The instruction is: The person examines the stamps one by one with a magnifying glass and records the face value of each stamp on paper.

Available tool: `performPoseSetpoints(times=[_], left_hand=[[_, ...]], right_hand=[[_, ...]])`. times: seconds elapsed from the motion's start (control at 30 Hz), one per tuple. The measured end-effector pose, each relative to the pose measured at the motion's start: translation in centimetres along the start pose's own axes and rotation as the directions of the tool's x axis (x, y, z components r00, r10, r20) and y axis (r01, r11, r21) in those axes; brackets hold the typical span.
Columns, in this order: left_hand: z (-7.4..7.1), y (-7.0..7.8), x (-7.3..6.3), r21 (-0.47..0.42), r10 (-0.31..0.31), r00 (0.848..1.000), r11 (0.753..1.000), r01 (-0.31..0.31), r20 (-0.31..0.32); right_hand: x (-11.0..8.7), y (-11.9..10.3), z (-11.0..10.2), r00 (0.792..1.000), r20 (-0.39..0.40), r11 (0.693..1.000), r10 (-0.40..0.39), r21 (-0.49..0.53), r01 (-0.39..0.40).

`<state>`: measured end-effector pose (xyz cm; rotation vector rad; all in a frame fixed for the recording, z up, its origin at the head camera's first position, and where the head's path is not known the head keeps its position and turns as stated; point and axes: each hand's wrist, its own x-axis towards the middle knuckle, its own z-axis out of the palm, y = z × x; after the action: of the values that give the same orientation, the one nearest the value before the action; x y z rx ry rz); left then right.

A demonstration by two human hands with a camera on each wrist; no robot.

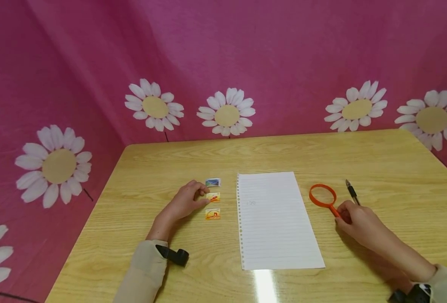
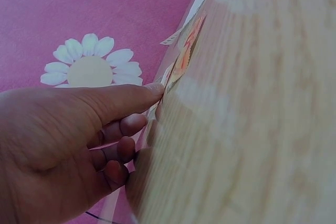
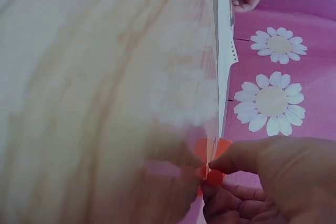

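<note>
Three small postage stamps lie in a column in the head view: a blue one point(image 1: 213, 182) at the back, a yellow and red one point(image 1: 214, 197) in the middle, and an orange and yellow one point(image 1: 213, 214) nearest me. My left hand point(image 1: 185, 200) rests at the left edge of the middle stamp, thumb and fingertips right at it, fingers loosely bent. My right hand point(image 1: 363, 225) pinches the handle of an orange magnifying glass point(image 1: 333, 209). Its ring lies low over the table. In the right wrist view, the handle's round end point(image 3: 214, 177) shows between thumb and fingers.
A lined sheet of paper point(image 1: 276, 227) with punched holes and a small pencilled note lies between the hands. Just beyond the right hand is a black pen point(image 1: 352, 191). The wooden table point(image 1: 193, 160) meets a pink flowered cloth point(image 1: 284, 63) at its back and sides.
</note>
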<state>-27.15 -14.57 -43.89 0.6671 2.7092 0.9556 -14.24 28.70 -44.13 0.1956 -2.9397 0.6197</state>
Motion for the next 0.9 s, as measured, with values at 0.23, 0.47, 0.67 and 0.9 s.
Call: performPoseSetpoints(times=[0.23,0.47,0.67,0.9], left_hand=[[0.04,-0.14,0.05,-0.001,0.012,1.000,1.000,-0.012,0.010],[0.06,-0.18,0.01,0.005,0.017,1.000,1.000,-0.016,-0.002],[0.02,-0.25,-0.02,-0.011,0.024,1.000,1.000,-0.024,0.002],[-0.04,-0.14,-0.01,-0.013,0.015,1.000,1.000,-0.015,0.003]], right_hand=[[-0.17,0.00,0.11,0.991,-0.114,0.996,-0.074,-0.048,0.069],[0.11,0.19,0.20,0.949,-0.264,0.983,-0.172,-0.115,0.146],[0.34,0.15,-0.03,0.936,-0.295,0.978,-0.194,-0.137,0.159],[0.34,0.22,-0.56,0.880,-0.362,0.949,-0.307,-0.180,0.257]])
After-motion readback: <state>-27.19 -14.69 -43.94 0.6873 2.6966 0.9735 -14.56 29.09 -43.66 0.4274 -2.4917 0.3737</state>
